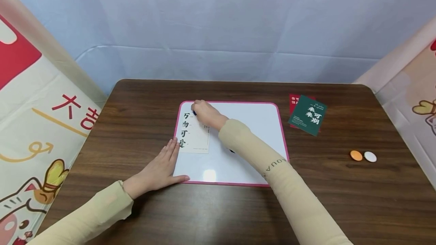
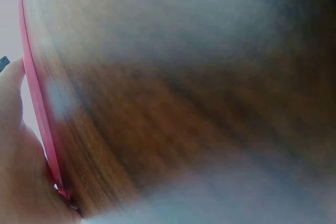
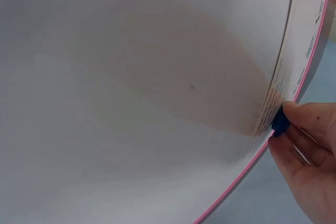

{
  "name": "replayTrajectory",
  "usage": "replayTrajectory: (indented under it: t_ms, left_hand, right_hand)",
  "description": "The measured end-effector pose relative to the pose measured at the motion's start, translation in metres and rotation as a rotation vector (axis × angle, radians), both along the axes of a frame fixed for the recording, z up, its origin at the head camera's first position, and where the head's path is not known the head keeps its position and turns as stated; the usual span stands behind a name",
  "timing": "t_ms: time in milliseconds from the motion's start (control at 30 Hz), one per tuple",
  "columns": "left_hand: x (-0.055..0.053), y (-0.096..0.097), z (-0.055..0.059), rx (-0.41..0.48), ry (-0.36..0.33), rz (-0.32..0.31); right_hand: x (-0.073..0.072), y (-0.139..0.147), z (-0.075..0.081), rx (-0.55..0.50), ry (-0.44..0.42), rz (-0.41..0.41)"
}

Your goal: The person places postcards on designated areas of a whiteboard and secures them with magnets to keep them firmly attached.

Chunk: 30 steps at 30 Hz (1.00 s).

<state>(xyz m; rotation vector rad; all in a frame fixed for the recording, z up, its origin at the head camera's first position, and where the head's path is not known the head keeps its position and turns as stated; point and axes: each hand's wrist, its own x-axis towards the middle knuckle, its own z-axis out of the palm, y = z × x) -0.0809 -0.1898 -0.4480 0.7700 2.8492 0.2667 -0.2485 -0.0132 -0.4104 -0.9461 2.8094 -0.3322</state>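
Cream and printed with black characters, a paper card (image 1: 197, 139) lies on the pink-rimmed white board (image 1: 257, 114), towards its far left corner, and we take it as the piece being worked on. At the card's upper edge is the right hand (image 1: 207, 114); in its wrist view we see thumb and fingers pinching a small blue piece (image 3: 281, 122), close by the rim. We cannot tell whether that piece already bears on the card or is only held there, so we would judge the work on this card well along, yet unfinished while the fingers are on it.

We see the left hand (image 1: 160, 169) with its fingers straight and the thumb spread wide of them: fingertips at the board's left edge by the card's lower corner, thumb at the near edge. It grips nothing that we can make out, and to us it seems to steady the board.

To the right, on the brown table (image 1: 143, 116), a green card (image 1: 308, 115) lies partly over a red card (image 1: 293, 103) (neither touches the board). Nearer to us, an orange disc (image 1: 356, 155) and a white disc (image 1: 370, 157) lie side by side. If these belong to the same work, we judge their part not begun. Beside the right sleeve (image 1: 252, 144) we glimpse a dark piece (image 1: 232, 151) on the board, too hidden to identify.
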Motion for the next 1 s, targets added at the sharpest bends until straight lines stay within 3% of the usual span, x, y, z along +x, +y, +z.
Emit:
replayTrajectory:
  t_ms: [500,1000]
  left_hand:
    - [0.0,-0.001,-0.001,-0.021,-0.018,0.0]
    - [-0.001,-0.002,-0.003,-0.018,-0.018,0.006]
  right_hand:
    - [-0.002,0.02,0.009,-0.058,-0.037,0.022]
    - [0.003,0.045,0.014,0.019,-0.013,0.086]
